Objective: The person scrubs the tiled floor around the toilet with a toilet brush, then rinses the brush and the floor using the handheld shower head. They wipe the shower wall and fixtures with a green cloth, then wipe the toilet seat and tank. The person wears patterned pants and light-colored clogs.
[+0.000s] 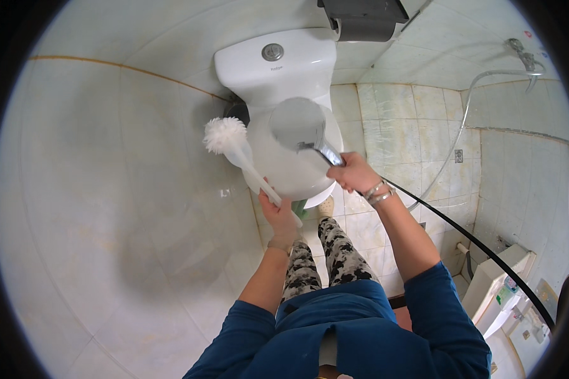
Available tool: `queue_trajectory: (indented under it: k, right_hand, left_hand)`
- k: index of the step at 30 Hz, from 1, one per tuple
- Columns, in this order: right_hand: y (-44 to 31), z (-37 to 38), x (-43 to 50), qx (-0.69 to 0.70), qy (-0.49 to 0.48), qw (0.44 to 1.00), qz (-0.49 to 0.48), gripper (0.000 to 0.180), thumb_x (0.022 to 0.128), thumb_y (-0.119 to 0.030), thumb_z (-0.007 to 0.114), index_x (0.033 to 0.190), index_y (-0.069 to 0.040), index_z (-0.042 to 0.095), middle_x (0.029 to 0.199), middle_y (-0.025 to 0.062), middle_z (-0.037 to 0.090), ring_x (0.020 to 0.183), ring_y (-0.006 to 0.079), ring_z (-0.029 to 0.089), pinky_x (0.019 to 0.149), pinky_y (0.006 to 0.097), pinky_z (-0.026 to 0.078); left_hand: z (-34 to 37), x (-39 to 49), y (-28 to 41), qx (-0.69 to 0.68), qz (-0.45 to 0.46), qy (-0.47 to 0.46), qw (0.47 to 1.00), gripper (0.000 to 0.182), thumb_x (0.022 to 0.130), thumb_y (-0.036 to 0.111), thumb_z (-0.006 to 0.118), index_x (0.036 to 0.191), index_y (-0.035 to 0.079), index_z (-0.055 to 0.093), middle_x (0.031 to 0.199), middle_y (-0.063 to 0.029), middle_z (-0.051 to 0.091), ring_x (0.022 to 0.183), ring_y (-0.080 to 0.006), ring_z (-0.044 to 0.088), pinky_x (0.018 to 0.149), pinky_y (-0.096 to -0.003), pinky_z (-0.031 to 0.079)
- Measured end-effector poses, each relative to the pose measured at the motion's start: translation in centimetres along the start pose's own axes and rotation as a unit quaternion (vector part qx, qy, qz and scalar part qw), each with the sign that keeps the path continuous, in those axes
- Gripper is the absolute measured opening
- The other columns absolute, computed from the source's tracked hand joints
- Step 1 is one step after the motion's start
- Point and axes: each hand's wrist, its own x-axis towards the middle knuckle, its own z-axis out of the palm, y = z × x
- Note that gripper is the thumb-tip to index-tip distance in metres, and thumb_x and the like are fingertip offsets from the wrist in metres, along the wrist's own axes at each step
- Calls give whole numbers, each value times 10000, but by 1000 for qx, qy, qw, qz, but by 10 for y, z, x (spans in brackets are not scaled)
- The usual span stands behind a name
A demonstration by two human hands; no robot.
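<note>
My left hand (279,213) grips the handle of a white toilet brush (226,136). Its bristle head points up and left, beside the toilet's left edge. In my right hand (356,174) is the handle of a round hand shower (298,124), held above the toilet lid. A black hose (474,241) runs from that handle down to the right. Below both tools stands a white toilet (289,83) with its lid (294,182) down. A round flush button (272,52) sits on top of the tank.
A black toilet-paper holder (372,14) hangs above the tank's right side. Tiled wall (147,189) rises close on my left. A dark container (237,112) stands behind the toilet. At right, a clear hose (464,113) hangs from a wall tap (521,52); a white basin unit (498,284) stands lower.
</note>
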Motion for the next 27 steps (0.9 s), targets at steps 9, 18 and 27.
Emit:
queue_trajectory:
  k: [9, 18, 27]
  right_hand:
    - [14, -40, 32, 35, 168, 983, -69, 210, 767, -196, 644, 768, 5, 584, 539, 26, 521, 425, 103, 482, 373, 270, 381]
    - [102, -57, 22, 62, 195, 975, -90, 199, 757, -136, 696, 686, -56, 528, 553, -21, 505, 468, 59, 439, 430, 245, 355]
    - [154, -18, 11, -258, 108, 943, -180, 201, 717, -168, 660, 685, -24, 523, 564, 120, 538, 508, 216, 518, 542, 351, 443]
  left_hand:
    - [12, 59, 39, -47, 25, -41, 998, 556, 829, -70, 505, 1358, 24, 363, 1210, -85, 445, 1024, -172, 542, 798, -310, 539]
    - [62, 161, 87, -9, 143, -44, 989, 512, 775, -92, 572, 1263, -25, 430, 1184, -109, 476, 1021, -185, 541, 827, -304, 529]
    - [77, 189, 108, 27, 176, -79, 981, 453, 811, -60, 550, 1235, -47, 392, 1273, -154, 467, 973, -222, 656, 797, -298, 500]
